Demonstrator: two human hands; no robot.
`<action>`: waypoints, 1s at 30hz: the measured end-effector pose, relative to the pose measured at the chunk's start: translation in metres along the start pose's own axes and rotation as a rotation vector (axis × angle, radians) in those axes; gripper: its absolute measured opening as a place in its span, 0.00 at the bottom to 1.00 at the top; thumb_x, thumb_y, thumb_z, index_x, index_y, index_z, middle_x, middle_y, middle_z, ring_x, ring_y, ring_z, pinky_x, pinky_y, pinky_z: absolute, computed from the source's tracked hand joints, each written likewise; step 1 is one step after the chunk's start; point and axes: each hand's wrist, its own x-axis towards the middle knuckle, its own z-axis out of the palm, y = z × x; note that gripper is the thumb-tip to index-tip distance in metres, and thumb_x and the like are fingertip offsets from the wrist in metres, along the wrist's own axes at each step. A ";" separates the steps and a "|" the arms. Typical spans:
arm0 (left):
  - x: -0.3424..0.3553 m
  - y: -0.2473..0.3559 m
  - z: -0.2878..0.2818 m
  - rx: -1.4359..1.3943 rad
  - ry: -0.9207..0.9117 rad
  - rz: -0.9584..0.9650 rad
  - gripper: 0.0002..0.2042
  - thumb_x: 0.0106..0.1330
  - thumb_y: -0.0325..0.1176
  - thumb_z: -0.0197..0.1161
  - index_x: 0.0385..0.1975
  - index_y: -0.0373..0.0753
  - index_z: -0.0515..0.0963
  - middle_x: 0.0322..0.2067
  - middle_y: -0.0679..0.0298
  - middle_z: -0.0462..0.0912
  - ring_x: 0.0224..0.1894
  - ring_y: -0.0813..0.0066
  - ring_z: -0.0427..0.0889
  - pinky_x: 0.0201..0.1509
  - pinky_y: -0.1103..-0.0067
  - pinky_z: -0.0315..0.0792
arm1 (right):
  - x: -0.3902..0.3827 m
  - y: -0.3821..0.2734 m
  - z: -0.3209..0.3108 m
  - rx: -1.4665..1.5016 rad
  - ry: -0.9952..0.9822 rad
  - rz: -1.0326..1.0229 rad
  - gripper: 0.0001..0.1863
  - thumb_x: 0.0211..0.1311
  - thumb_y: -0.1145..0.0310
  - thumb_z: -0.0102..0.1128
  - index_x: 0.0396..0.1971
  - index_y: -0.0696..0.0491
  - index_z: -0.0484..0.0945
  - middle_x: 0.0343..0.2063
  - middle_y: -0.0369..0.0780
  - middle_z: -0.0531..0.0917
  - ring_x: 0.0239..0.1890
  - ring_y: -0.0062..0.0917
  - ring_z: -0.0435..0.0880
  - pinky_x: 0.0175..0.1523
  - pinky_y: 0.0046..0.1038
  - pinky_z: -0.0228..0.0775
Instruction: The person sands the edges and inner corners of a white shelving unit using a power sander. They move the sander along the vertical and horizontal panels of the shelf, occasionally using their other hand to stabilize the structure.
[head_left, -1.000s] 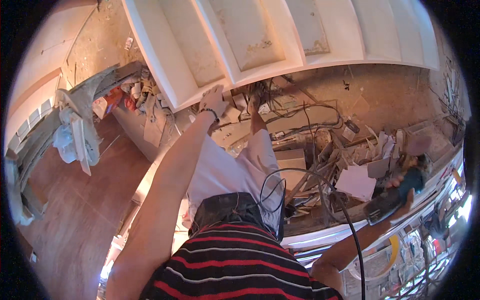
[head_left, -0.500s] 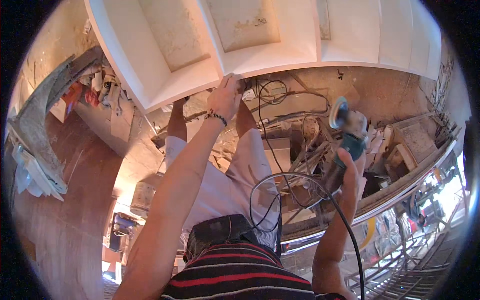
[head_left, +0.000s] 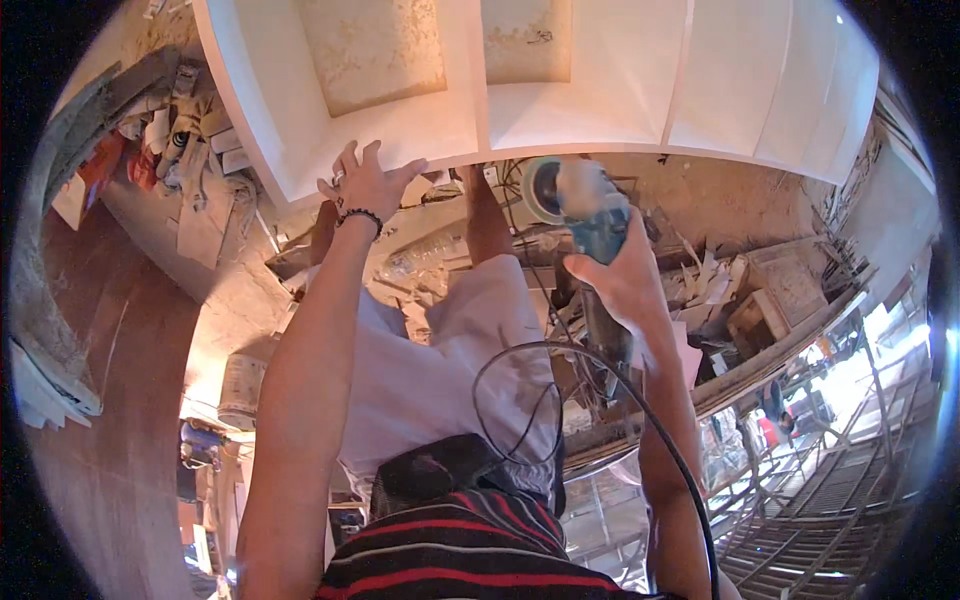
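A white wooden frame with compartments (head_left: pixel 575 125), like a shelf or cabinet, stands across the top of the view. My left hand (head_left: pixel 362 190) is at its near edge with the fingers spread, a bracelet round the wrist; it grips nothing, and whether the fingertips press on the wood is hard to tell. In my right hand (head_left: pixel 628 275) is a teal angle grinder (head_left: pixel 597 232), gripped round its body. Its round disc (head_left: pixel 543 190) points toward the frame's near edge, just below it. The grinder's head looks blurred. A dark cable (head_left: pixel 655 420) loops across my lap.
Wood scraps (head_left: pixel 700 290) and a wooden box (head_left: pixel 757 320) lie on the right. A brown board (head_left: pixel 120 400) covers the left side, with a pile of offcuts (head_left: pixel 205 190) beyond it. A bucket (head_left: pixel 242 385) stands left of my legs.
My right hand has brought the grinder left and up toward the frame's edge. My left hand has moved left along that edge, its fingers now spread. The view has shifted.
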 end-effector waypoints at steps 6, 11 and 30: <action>0.003 0.000 0.016 -0.027 0.096 0.076 0.42 0.58 0.72 0.66 0.69 0.54 0.73 0.78 0.64 0.51 0.79 0.54 0.50 0.74 0.33 0.31 | 0.041 -0.020 0.018 -0.141 -0.122 0.068 0.42 0.49 0.65 0.80 0.63 0.59 0.68 0.51 0.49 0.84 0.56 0.40 0.83 0.63 0.38 0.71; -0.003 -0.001 0.023 0.028 0.149 0.091 0.38 0.58 0.70 0.66 0.66 0.56 0.75 0.78 0.66 0.51 0.80 0.57 0.49 0.75 0.33 0.31 | 0.057 -0.022 0.021 -0.237 -0.169 0.022 0.43 0.49 0.62 0.77 0.64 0.59 0.65 0.50 0.56 0.84 0.55 0.50 0.83 0.60 0.44 0.73; 0.002 -0.001 0.014 -0.015 0.080 0.053 0.38 0.57 0.69 0.67 0.66 0.59 0.76 0.77 0.70 0.52 0.78 0.59 0.55 0.75 0.33 0.33 | 0.079 -0.023 0.025 -0.347 -0.217 -0.026 0.43 0.50 0.59 0.74 0.62 0.61 0.62 0.44 0.63 0.85 0.51 0.60 0.84 0.56 0.51 0.76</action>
